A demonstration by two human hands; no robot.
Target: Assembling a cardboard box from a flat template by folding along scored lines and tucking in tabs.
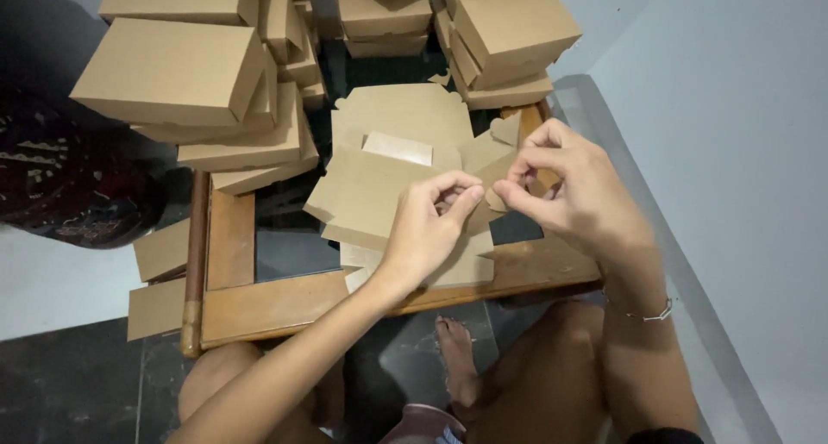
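Over the desk (259, 302): cardboard box blank (388, 172), half-folded. Left hand (429, 228) and right hand (569, 185) each pinch a corner flap; the tab likely needs tucking next. Finished boxes (172, 73) stacked behind.

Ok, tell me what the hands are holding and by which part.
Both hands, left hand and right hand, pinch the flat brown cardboard box blank at its right-side flaps, near one corner.

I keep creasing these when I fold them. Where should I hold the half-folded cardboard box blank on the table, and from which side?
Probably pinch the half-folded box blank at its raised right corner flap, coming from the near side. That flap stands up off the wooden table, so fingers fit both faces. The left hand and right hand pinch there.
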